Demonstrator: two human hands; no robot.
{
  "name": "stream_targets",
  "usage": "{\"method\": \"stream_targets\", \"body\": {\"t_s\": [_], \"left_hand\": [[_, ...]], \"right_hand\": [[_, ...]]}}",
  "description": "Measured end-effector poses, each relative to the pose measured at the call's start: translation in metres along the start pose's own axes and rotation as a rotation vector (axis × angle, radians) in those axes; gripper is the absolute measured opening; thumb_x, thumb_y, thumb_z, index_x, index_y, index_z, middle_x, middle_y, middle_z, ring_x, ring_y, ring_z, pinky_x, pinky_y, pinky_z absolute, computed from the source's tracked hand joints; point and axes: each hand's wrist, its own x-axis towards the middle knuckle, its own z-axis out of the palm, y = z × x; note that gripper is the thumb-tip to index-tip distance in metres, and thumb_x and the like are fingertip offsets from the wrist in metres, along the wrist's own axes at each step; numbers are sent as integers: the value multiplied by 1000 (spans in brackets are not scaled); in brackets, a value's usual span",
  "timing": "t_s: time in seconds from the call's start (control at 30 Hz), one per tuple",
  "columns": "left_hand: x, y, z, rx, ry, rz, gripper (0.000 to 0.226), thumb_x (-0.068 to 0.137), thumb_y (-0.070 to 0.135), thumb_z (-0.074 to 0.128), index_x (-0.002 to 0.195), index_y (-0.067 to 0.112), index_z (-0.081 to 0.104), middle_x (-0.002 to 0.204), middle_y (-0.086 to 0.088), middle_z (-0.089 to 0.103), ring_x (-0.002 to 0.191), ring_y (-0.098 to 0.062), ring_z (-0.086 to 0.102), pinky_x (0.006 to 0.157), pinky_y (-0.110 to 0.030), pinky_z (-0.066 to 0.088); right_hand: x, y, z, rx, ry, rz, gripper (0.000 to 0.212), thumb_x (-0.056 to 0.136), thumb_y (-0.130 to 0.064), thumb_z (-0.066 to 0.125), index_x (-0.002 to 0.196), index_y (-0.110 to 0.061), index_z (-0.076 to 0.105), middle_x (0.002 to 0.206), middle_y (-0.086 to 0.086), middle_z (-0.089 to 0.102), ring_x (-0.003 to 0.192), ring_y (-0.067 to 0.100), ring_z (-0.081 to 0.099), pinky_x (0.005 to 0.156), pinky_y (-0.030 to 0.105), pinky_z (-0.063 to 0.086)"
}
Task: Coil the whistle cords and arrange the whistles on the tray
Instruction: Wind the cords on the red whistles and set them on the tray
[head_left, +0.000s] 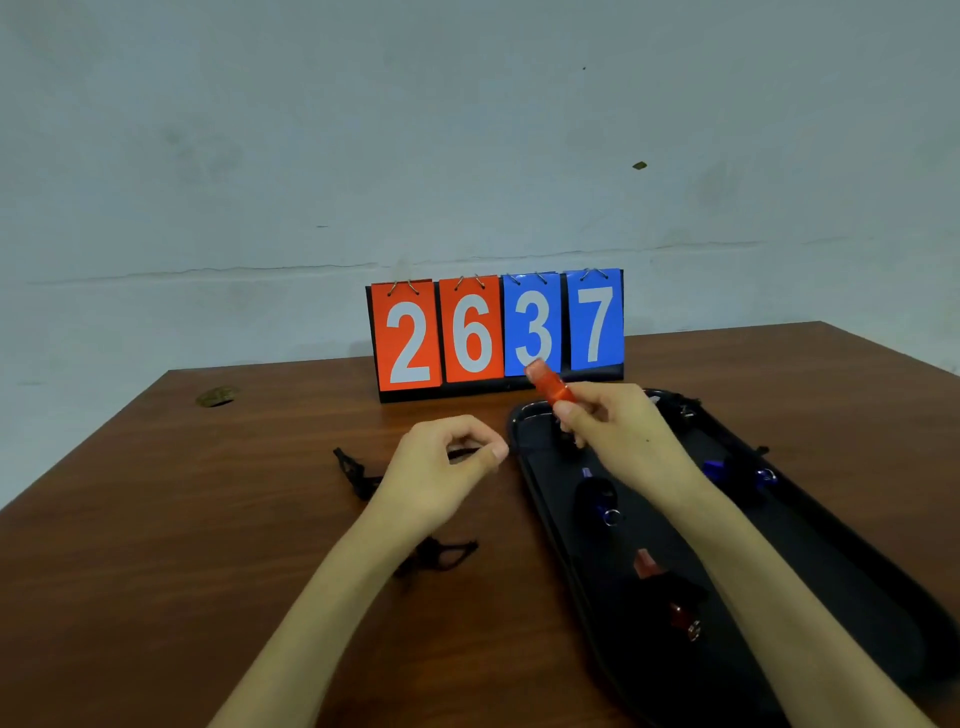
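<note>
Whistle (549, 387), red, pinched in my right hand (618, 431) over the far end of the tray (537, 441); my left hand (441, 467) just beside it, fingers curled round black cord (464, 454).

A brown wood-grain table (208, 545) stands against a pale wall. At its far edge, near the middle, a flip scoreboard (496, 332) stands upright, showing 2 and 6 on red cards and 3 and 7 on blue. A long black tray (831, 561) lies on the right side, running from just in front of the scoreboard toward the near right corner. Left of the tray, a black cord (355, 470) lies loose on the wood, and a second tangle of cord (445, 553) lies nearer; whether they join cannot be told. A small brownish patch (215, 396) marks the far left corner.
</note>
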Motion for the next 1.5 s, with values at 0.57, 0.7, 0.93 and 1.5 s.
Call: {"method": "stream_targets", "body": {"t_s": [0.57,0.7,0.93,1.5], "left_hand": [[-2,3,-17,-429,-233,3,15,78,31,61,82,26,75,75,-1,67,67,-14,57,62,-20,43],[-1,0,-20,-702,-339,-129,19,80,22,60,89,12,73,63,-6,52,50,-8,40,47,-19,32],[-1,-2,-7,-742,-328,-239,13,91,13,53,91,5,64,77,-11,53,47,-7,35,43,-18,25],[-5,5,11,-228,-86,-26,7,87,22,63,88,16,65,58,3,61,40,1,48,44,-6,36]], "right_hand": [[-9,-12,-18,178,-602,22,24,91,-9,55,83,-26,70,74,-7,69,70,10,53,60,20,41],[-9,-11,-18,255,-644,-3,23,92,-7,53,87,-23,70,79,-2,68,68,11,51,57,18,39],[-9,-10,-13,397,-586,-62,16,89,-11,58,86,-20,71,78,-1,69,63,4,55,58,16,44],[-3,5,8,-281,130,-91,19,86,-26,64,103,-17,66,84,-7,63,77,5,57,78,26,54]]}}
